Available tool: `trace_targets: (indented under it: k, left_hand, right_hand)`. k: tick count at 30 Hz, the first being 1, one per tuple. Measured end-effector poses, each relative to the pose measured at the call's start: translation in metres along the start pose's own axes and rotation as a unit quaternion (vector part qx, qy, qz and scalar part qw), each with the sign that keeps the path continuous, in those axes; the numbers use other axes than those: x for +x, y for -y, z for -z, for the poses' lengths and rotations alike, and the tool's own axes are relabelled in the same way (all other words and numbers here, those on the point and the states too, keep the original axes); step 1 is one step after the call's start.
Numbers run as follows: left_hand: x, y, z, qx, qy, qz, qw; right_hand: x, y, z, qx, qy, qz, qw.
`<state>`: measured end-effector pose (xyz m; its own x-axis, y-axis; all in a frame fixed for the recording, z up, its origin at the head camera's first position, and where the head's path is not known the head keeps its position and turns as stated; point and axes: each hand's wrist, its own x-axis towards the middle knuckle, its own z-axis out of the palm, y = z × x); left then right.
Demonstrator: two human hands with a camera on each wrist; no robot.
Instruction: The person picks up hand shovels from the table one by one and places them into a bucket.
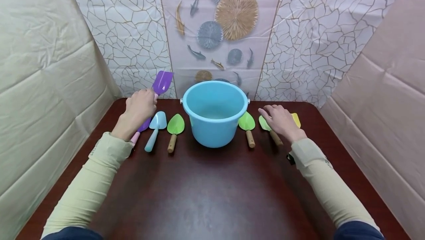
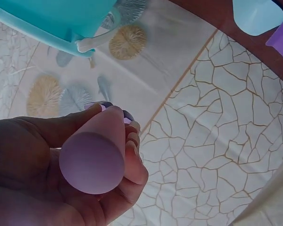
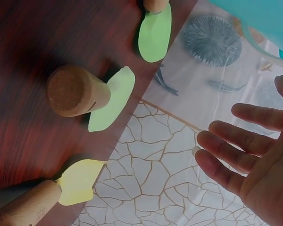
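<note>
Clearly, the likeliest trouble lies with the purple shovel, raised off the counter at 10 o'clock from the blue bucket in the head view. The left hand, at 9 o'clock, has its fingers wrapped round the pink handle; since that handle is round, a loose hold could let the blade twist. Carried low towards 3 o'clock, the blade could catch the bucket's rim and shove or tip it. A dropping left wrist could nudge the second purple shovel beneath it, or the light-blue trowel just beside that.

At 3 o'clock the right hand has its fingers spread apart and holds nothing; lowered carelessly, it might knock the pale-green trowel askew.

The second purple shovel is partly covered by the left wrist and cuff. The yellow trowel shows little beyond the right hand, and its wooden handle is cut off in the right wrist view. A black object at 4 o'clock, by the right cuff, is too hidden to identify. The left wrist view mostly loses the raised blade behind its handle.
</note>
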<state>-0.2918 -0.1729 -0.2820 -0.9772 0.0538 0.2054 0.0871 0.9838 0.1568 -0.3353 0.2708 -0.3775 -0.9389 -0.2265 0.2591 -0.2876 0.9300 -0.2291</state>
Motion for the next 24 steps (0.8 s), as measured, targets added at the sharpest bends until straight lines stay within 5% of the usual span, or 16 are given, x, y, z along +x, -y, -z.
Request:
trace_targets:
  k: [24]
  left_hand:
    - [0.016,-0.036,0.005,0.002,0.002,-0.054,0.9985]
  right_hand:
    - [0.002,-0.002,0.000,-0.002,-0.004,0.013,1.000]
